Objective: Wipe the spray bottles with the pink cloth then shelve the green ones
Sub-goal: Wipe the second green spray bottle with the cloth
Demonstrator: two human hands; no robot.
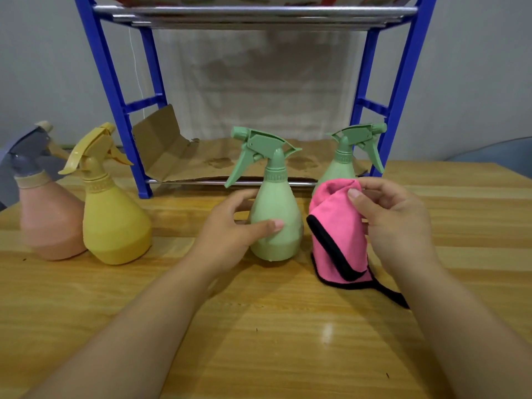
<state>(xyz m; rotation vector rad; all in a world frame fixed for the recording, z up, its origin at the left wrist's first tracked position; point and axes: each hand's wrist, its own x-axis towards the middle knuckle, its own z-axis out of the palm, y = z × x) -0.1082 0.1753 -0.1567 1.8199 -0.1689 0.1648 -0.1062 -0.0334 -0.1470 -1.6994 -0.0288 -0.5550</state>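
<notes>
Four spray bottles stand on the wooden table (259, 326). A green bottle (275, 203) stands in the middle, and my left hand (233, 231) grips its body, thumb across the front. Right of it, my right hand (394, 223) holds up the pink cloth (336, 234) with black trim, pinching its top. A second green bottle (345, 159) stands behind the cloth, partly hidden. A yellow bottle (115, 220) and a pink bottle with a grey sprayer (49, 220) stand at the left.
A blue shelf rack (115, 90) with metal rails stands at the back of the table. Brown cardboard (178, 156) lines its bottom level, and an upper shelf runs across the top of the view. A grey wall is behind it.
</notes>
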